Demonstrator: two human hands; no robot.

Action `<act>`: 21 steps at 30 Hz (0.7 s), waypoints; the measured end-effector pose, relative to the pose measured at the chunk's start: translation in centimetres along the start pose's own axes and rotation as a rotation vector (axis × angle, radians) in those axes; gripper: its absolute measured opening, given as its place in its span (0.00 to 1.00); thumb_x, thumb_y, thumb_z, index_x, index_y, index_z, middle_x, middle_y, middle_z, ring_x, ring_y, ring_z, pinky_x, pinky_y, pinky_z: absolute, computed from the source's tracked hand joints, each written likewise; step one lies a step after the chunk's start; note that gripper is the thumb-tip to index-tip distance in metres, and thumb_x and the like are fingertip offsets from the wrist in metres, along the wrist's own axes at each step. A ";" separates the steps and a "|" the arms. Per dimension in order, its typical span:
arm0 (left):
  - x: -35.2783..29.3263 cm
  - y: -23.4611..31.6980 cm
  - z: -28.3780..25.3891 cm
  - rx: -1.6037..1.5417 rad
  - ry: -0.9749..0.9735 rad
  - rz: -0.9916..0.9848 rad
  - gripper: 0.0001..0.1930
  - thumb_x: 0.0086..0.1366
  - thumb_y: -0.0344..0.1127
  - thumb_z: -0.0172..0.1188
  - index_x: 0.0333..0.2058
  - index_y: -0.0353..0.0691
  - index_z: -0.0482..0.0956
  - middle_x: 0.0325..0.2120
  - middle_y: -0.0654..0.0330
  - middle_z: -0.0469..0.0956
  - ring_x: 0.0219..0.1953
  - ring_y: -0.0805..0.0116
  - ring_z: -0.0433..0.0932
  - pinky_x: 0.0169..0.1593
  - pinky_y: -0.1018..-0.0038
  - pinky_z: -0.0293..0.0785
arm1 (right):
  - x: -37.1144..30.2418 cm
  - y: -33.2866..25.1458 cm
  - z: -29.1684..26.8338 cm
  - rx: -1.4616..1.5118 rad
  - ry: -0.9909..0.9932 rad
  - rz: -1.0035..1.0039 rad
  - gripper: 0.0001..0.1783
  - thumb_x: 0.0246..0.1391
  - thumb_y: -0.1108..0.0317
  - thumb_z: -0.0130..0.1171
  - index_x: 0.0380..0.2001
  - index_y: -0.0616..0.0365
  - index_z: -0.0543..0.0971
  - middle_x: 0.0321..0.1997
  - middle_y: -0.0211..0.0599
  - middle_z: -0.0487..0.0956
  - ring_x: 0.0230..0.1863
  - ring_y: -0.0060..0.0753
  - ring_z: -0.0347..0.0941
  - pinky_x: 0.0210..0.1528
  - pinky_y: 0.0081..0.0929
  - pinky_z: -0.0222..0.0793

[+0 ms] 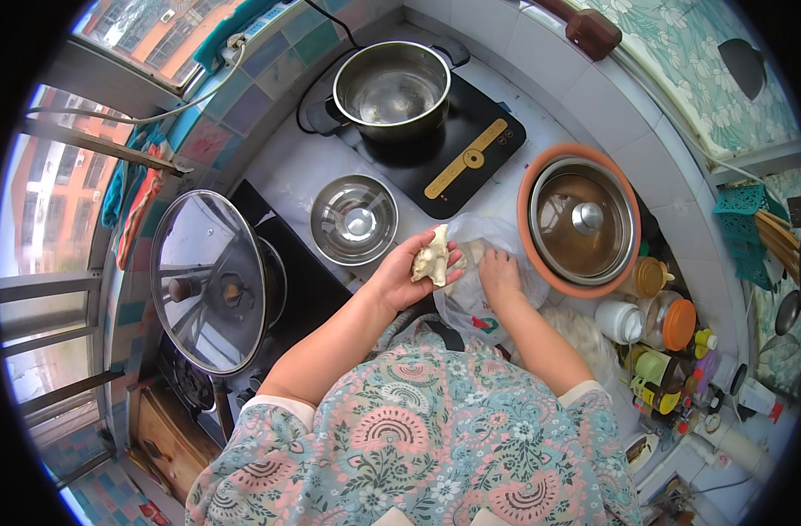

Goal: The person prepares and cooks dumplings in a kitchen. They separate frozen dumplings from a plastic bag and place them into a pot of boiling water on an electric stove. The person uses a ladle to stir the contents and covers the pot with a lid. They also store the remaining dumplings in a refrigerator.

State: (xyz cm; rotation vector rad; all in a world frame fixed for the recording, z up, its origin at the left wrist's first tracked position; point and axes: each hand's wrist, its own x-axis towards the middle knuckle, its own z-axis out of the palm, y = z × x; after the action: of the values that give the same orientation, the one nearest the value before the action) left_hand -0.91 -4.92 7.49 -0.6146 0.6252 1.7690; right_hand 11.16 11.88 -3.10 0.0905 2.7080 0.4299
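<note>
White tiled counter (pixel 541 79), left hand (pixel 409 272) fingers clasping pale mushroom (pixel 433 257), right hand (pixel 499 272) fingers inside plastic bag (pixel 471 302)

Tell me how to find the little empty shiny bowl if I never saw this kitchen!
Start at the black cooktop with the big steel pot on it. Just in front of its near left corner, on the white counter, sits the small steel bowl. Unlike the pot and the lidded orange basin, it has no handles or lid.

Both bare forearms reach forward from the near edge, the left hand (pixel 409 272) turned palm-up with fingers curled closed, the right hand (pixel 499 270) just beside it, palm down, fingers bent.
</note>
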 end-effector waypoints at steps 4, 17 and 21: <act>-0.2 -0.3 0.1 -0.004 -0.014 -0.003 0.18 0.69 0.38 0.47 0.56 0.47 0.63 0.50 0.53 0.71 0.51 0.56 0.72 0.54 0.51 0.71 | -0.9 0.7 0.1 0.228 0.185 -0.041 0.18 0.39 0.67 0.65 0.37 0.56 0.77 0.39 0.34 0.70 0.43 0.36 0.69 0.41 0.32 0.68; 1.5 -3.2 0.1 0.126 -0.073 -0.061 0.20 0.67 0.52 0.49 0.54 0.54 0.67 0.51 0.61 0.71 0.53 0.64 0.71 0.56 0.49 0.67 | -4.2 3.1 -10.0 1.705 0.357 0.190 0.17 0.46 0.69 0.64 0.42 0.59 0.77 0.46 0.39 0.72 0.45 0.38 0.73 0.46 0.28 0.69; 1.8 -3.9 1.1 0.242 -0.225 -0.080 0.30 0.63 0.68 0.42 0.52 0.54 0.69 0.51 0.64 0.70 0.55 0.66 0.69 0.55 0.55 0.67 | -5.1 3.3 -14.5 1.414 0.426 0.103 0.16 0.45 0.71 0.62 0.41 0.56 0.77 0.47 0.37 0.72 0.48 0.40 0.72 0.47 0.32 0.69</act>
State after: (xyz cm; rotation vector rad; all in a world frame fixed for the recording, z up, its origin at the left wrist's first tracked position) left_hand 2.23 -1.92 6.62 -0.2668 0.6365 1.6283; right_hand 10.13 10.27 12.51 0.5493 2.7964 -1.6259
